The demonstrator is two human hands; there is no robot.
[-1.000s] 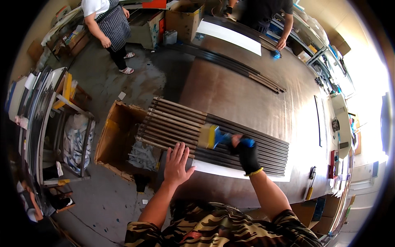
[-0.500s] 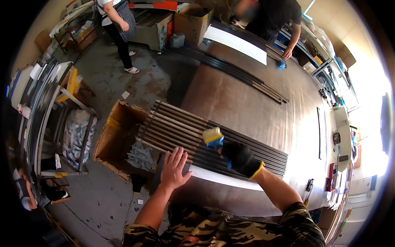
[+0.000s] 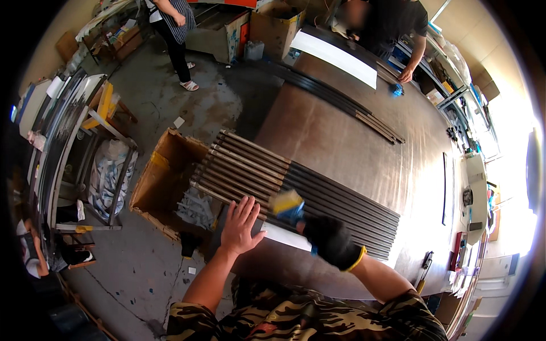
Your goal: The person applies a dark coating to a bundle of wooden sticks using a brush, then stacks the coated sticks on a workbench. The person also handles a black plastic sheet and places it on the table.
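Note:
Several long thin rods (image 3: 341,206) lie side by side on the brown table, dark on their right part and bare brownish on the left. My left hand (image 3: 242,225), ungloved, rests with outstretched fingers on the near rods' bare ends. In a black glove with a yellow cuff, my right hand (image 3: 329,236) grips a blue-handled paintbrush (image 3: 291,206). Its blurred, pale yellow bristles are over the rods, close to where bare and dark parts meet. Whether they touch cannot be told. A white strip (image 3: 287,235) lies along the rods' near side, partly behind the glove.
An open cardboard box (image 3: 165,149) with grey scraps stands under the rods' left ends. Across the table (image 3: 318,128) are more dark rods (image 3: 324,94), a white sheet (image 3: 335,57) and a co-worker's hand (image 3: 406,75) at a blue object. Another person stands far left.
My right hand has moved the brush toward me and slightly left, across the rods. My left hand stays on the near rods. The whole view has shifted slightly.

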